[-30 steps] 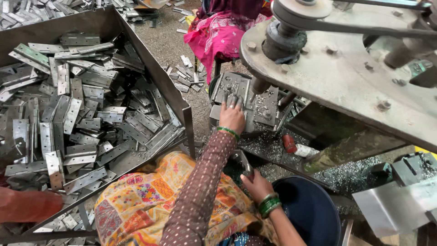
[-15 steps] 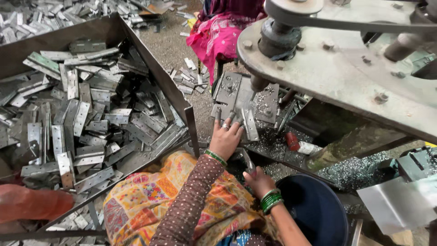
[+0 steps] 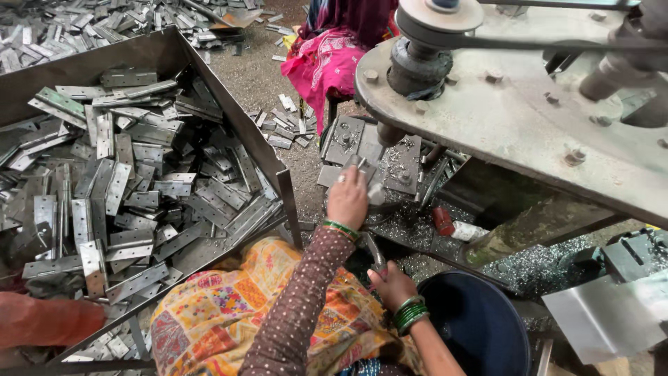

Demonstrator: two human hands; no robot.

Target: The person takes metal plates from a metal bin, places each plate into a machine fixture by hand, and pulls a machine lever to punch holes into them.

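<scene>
The left hand (image 3: 347, 200) wears a ring on one of its fingers (image 3: 342, 178) and a green bangle at the wrist. Its arm is covered by a long brown sleeve (image 3: 296, 303) dotted with small pale spots. The right hand (image 3: 393, 287) wears several stacked green bangles (image 3: 409, 313); its forearm is bare. A bright patchwork-print cloth (image 3: 219, 317) in yellow, orange and pink lies over the lap.

Her left hand (image 3: 347, 200) reaches far out with fingers curled down, while her right hand (image 3: 392, 285) stays low, fingers closed.
</scene>
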